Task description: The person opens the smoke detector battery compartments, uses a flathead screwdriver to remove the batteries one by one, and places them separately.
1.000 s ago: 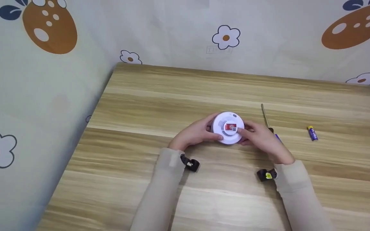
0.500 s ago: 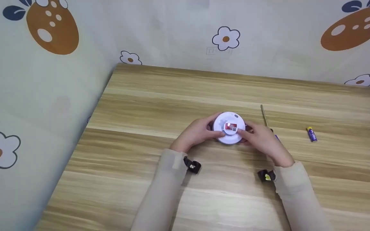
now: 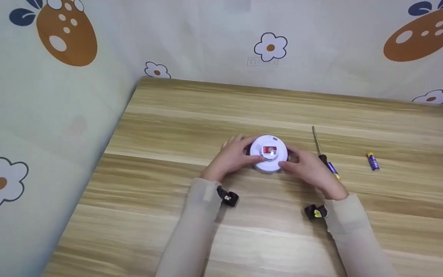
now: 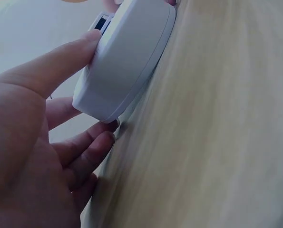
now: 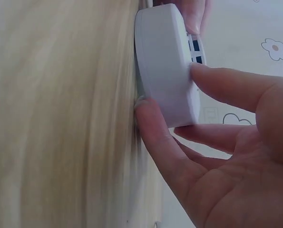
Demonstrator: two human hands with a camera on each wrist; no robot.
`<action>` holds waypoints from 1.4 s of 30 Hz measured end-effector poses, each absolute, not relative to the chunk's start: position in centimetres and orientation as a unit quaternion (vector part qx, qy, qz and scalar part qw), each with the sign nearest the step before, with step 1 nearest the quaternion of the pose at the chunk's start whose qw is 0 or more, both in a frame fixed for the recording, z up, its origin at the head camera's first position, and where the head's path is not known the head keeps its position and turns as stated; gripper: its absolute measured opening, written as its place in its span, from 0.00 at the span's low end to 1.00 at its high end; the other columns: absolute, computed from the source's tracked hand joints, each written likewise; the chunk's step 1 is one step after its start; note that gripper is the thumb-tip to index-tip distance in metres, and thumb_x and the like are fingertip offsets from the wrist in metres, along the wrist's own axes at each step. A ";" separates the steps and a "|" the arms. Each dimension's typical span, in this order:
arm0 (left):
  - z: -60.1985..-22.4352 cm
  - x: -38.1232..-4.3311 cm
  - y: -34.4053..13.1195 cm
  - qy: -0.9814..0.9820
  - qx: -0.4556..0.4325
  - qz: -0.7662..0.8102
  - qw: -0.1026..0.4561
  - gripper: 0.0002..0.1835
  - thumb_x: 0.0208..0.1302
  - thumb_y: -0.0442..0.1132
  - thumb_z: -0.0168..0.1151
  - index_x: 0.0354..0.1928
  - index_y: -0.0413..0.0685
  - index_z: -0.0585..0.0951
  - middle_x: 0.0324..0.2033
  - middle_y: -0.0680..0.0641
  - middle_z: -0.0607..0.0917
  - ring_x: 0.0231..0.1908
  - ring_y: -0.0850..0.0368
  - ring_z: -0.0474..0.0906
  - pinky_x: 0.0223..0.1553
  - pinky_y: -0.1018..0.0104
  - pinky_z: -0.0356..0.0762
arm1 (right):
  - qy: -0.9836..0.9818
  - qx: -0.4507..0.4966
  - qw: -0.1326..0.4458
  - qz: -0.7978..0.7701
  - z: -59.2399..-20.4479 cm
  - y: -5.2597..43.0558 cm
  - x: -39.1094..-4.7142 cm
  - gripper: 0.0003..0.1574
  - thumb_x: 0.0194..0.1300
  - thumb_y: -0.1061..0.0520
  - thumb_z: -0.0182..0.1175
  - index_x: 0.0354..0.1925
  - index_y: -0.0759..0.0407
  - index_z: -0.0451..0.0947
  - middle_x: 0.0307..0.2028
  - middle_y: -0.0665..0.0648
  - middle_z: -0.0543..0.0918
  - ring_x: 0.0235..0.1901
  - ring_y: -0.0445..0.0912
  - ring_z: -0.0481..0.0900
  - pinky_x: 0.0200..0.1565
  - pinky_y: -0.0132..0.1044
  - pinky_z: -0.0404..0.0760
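Note:
A round white smoke detector [image 3: 260, 164], with a red label on its raised centre, is between both hands just at the tabletop. My left hand [image 3: 231, 156] grips its left side, thumb on the upper face, fingers at the side and lower edge. From the right, my right hand [image 3: 312, 169] holds the rim, thumb on top. In the left wrist view the detector's side wall [image 4: 127, 57] lies close along the wood. The right wrist view shows a fingertip at the base edge of the detector [image 5: 162, 66]. Whether the base fully touches the table cannot be told.
A screwdriver [image 3: 317, 140] with a dark handle lies right of the hands. Beside its handle is a blue-and-yellow battery [image 3: 333, 169], and a similar battery [image 3: 373, 161] lies farther right. Patterned walls meet the wooden table [image 3: 206, 104] at the back and left.
The smoke detector has shifted slightly left and turned a little. My right thumb has slid from its centre to the rim. The battery by the screwdriver handle shows more.

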State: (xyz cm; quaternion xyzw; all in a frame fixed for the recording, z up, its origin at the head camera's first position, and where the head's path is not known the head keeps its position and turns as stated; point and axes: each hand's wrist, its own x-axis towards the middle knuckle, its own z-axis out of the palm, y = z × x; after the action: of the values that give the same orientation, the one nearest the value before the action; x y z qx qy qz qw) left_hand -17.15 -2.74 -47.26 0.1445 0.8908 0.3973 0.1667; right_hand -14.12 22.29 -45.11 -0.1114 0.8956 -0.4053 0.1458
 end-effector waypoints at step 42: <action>-48.5 -17.1 -5.0 0.853 0.151 0.476 0.152 0.36 0.79 0.49 0.67 0.81 0.41 0.71 0.76 0.37 0.74 0.76 0.41 0.70 0.79 0.46 0.63 | 0.899 -0.198 0.141 -0.365 -43.3 21.7 -13.5 0.25 0.84 0.56 0.59 0.70 0.67 0.82 0.70 0.72 0.80 0.70 0.70 0.77 0.70 0.68 0.74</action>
State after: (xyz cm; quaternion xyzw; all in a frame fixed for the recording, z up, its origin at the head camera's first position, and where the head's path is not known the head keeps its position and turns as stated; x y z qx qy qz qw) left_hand -17.09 -5.04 -48.53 0.1513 0.8528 0.4761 0.1524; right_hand -13.48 21.66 -43.31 -0.1980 0.8987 -0.3651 0.1405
